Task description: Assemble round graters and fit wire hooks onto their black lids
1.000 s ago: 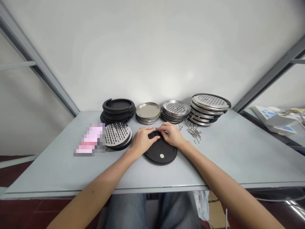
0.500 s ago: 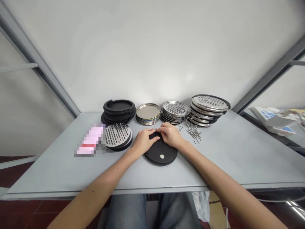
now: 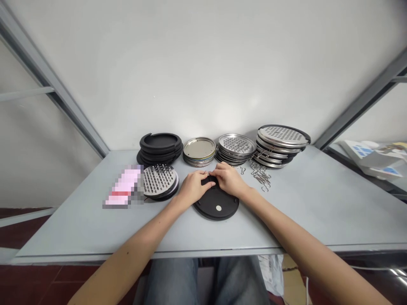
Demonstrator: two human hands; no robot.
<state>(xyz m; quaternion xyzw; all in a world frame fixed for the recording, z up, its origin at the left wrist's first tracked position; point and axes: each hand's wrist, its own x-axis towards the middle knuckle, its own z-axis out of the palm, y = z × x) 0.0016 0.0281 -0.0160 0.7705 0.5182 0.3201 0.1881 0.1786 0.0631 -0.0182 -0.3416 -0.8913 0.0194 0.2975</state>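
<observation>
A round black base [image 3: 219, 199] with a raised rim and a pale round dot lies on the table in front of me. My left hand [image 3: 193, 186] closes on its far left rim, the thumb reaching over the dark surface and the index finger at the far edge. At that same far edge my right hand [image 3: 229, 180] is curled, fingertips pinched against the left ones. A tiny shiny bit shows between the fingertips, too small to name. Just beyond, to the right, lie several loose metal wire clips with rings [image 3: 262, 176].
Along the wall stand stacks of black round bases [image 3: 160, 148], plain metal discs [image 3: 199, 150], perforated grater discs [image 3: 237, 146] and black-rimmed graters [image 3: 282, 137]. Grater plates [image 3: 160, 182] lie left of my hands, beside a blurred pink item [image 3: 124, 186]. The table's front edge [image 3: 206, 254] is near my legs.
The whole view has shifted slightly to the right. Both hands stay at the far edge of the black base, their fingers barely moved.
</observation>
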